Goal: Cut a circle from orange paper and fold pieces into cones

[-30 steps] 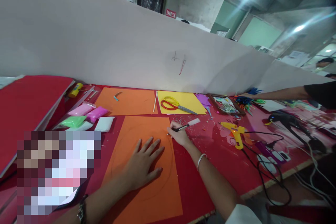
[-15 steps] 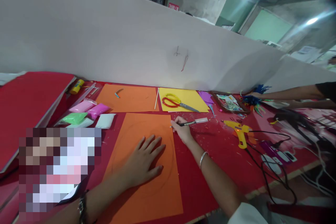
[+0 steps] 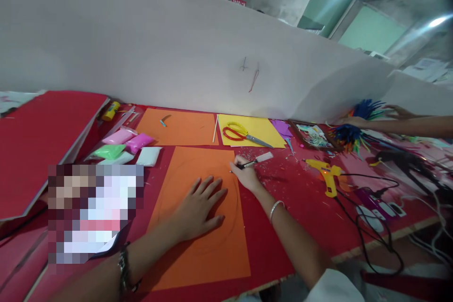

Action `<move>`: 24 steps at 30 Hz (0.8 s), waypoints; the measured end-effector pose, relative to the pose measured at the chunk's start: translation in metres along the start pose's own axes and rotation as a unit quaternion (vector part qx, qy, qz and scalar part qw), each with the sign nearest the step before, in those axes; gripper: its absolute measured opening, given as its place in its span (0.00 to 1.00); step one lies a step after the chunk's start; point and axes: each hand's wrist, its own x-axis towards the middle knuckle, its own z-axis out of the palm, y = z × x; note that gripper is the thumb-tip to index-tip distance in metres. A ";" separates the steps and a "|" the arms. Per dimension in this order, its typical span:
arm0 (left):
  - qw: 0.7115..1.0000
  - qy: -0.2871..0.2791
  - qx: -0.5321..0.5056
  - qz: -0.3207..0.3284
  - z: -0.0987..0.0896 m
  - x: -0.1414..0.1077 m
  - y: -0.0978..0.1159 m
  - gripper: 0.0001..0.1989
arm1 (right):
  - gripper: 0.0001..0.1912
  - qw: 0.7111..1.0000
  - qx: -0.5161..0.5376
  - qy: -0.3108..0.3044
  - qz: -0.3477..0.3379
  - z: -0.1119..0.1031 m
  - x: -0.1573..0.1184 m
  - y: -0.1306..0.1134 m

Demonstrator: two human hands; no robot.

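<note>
Flat on a sheet of orange paper (image 3: 208,264) lies my left hand (image 3: 201,207), its fingers spread. A faint, large rounded line runs across the paper around that hand. My right hand (image 3: 245,173) is closed around a pen (image 3: 260,159) at the sheet's upper right edge. The pen's tip points left, at or just over the paper; whether it touches I cannot tell. A clear cap sits on the pen's back end.
Behind lie another orange sheet (image 3: 187,127), yellow paper (image 3: 258,125) and scissors (image 3: 244,136). Clay packets (image 3: 120,136) and a blurred-out device (image 3: 102,217) are on the left. A yellow glue gun (image 3: 327,174) with cords stands right. A co-worker's hands (image 3: 357,121) hold colourful bristly stems (image 3: 366,109).
The whole view has shifted slightly. My right hand still grips the pen, which now slants more upward. The co-worker's hands have moved apart, with one now raised at the blue stems.
</note>
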 end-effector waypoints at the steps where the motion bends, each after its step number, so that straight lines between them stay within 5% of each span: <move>1: 1.000 0.003 0.000 0.001 0.001 0.000 0.000 0.29 | 0.13 1.000 -0.004 -0.001 -0.002 0.000 0.000 0.000; 24: 1.000 0.023 0.006 0.015 0.006 0.001 -0.002 0.28 | 0.13 0.998 0.018 -0.066 0.009 -0.007 -0.001 0.000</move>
